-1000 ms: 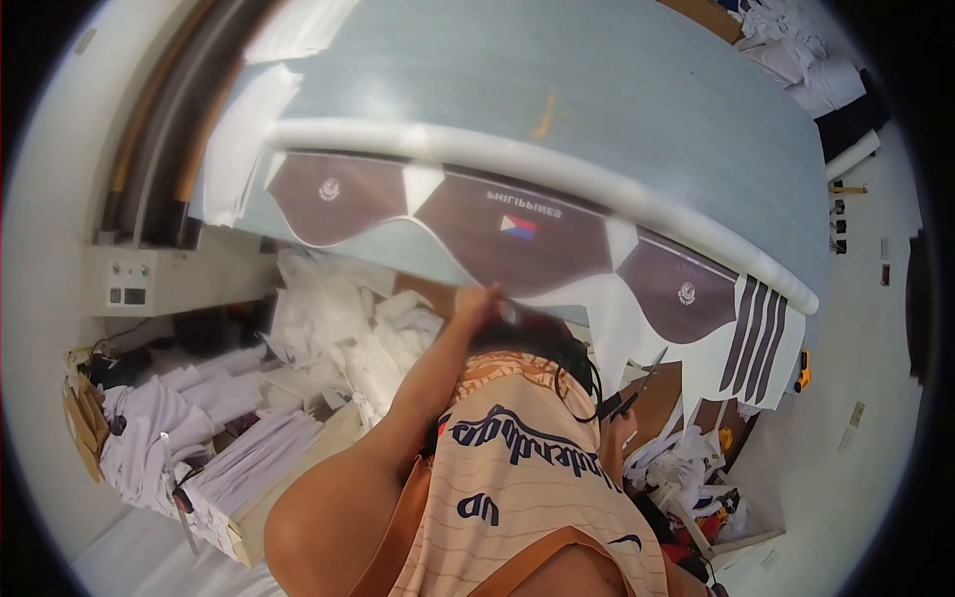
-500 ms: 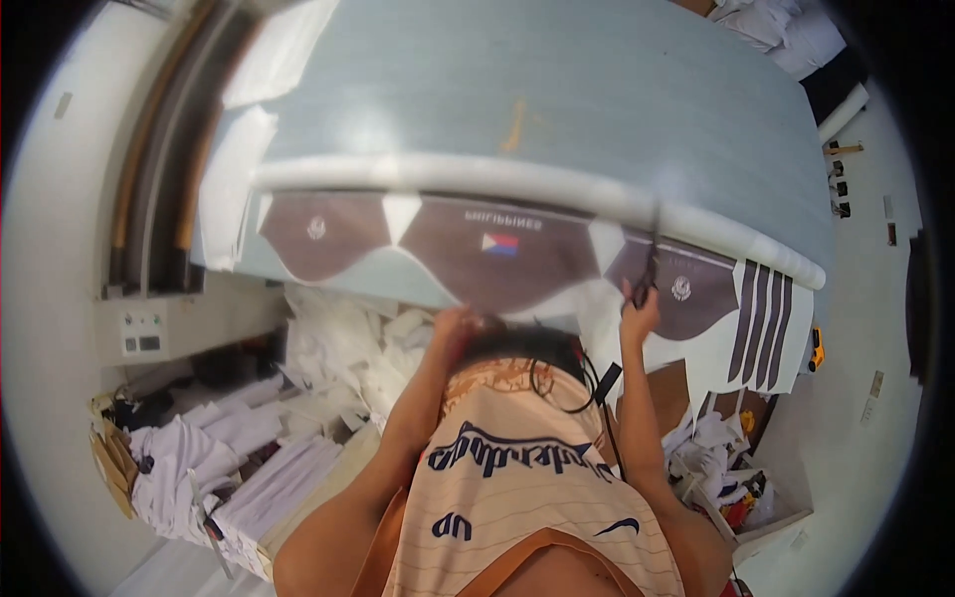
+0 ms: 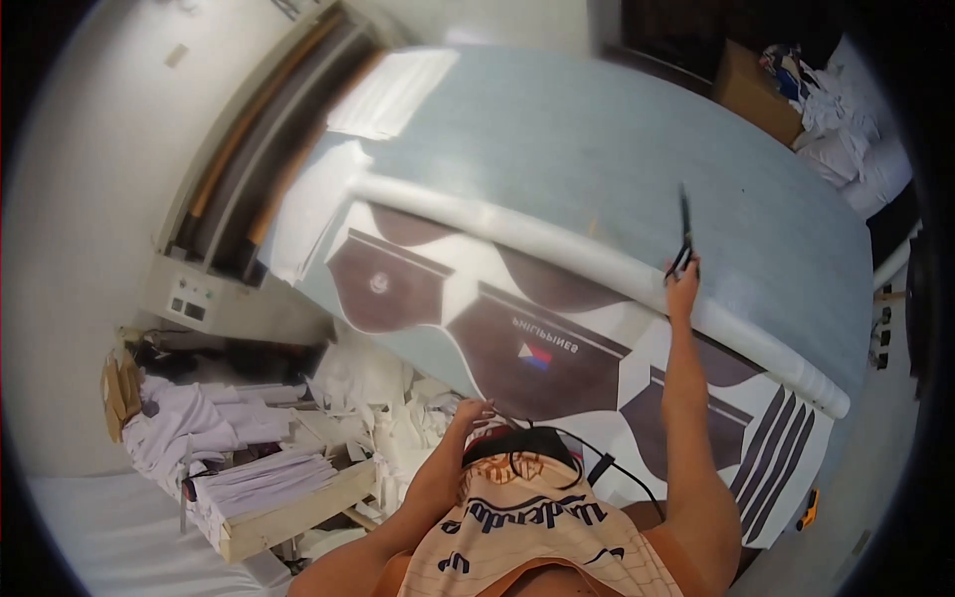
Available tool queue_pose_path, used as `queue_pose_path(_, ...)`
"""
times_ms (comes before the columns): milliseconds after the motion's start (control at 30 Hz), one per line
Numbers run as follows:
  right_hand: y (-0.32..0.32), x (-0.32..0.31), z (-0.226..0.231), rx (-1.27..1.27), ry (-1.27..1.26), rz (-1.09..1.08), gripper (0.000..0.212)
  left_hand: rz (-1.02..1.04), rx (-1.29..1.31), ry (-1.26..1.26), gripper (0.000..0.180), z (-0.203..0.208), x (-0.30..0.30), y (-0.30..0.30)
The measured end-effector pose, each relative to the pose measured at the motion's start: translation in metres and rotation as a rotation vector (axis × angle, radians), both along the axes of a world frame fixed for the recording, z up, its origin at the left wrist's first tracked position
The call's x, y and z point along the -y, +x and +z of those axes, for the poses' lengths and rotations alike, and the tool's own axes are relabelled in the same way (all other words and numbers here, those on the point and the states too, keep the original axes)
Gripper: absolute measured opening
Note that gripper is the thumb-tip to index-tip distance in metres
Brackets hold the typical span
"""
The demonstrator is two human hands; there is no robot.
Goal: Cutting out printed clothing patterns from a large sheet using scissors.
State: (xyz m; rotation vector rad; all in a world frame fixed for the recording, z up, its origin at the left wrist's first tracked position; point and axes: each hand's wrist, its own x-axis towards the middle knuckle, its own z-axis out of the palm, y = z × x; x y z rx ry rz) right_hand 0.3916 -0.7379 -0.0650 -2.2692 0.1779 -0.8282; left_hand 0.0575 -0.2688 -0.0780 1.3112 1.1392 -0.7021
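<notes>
My right hand is closed round the handles of black scissors, whose blades point away from me above the blue-grey table. Its forearm reaches over the white roll and the printed sheet. Dark brown garment panels on white make up the print, with a small flag on the middle panel and several dark stripes at the right end. Near my waist, my left hand is at the sheet's near edge, its fingers curled and seeming to pinch it; the fingertips show only partly.
White scraps and folded white cloth fill a wooden bin at the left. A long roller machine stands at the table's left end. A yellow cutter-like tool is at the right edge. A cardboard box sits beyond the table.
More of the sheet shows between the roll and me, with a second row of dark panels. My right hand has moved farther out with the scissors. The view has turned.
</notes>
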Motion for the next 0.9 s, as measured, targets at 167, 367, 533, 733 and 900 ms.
queue_pose_path(167,0.074,0.010,0.077,0.065,0.223,-0.242,0.041,0.015,-0.008,0.021,0.020,-0.004,0.006,0.002)
queue_pose_path(367,-0.032,-0.023,0.065,-0.033,0.181,-0.156,0.034,-0.022,0.041,0.078,0.019,-0.007,0.004,-0.007)
queue_pose_path(533,-0.175,-0.054,0.034,-0.244,0.258,-0.022,0.026,-0.078,0.068,0.013,0.019,-0.021,-0.006,-0.011)
queue_pose_path(733,-0.312,-0.080,0.028,-0.517,0.388,-0.015,0.025,-0.117,0.089,-0.006,0.020,-0.029,-0.014,-0.012)
queue_pose_path(900,-0.380,-0.101,0.033,-0.590,0.533,-0.037,0.025,-0.160,0.014,-0.068,0.022,-0.019,-0.020,-0.004)
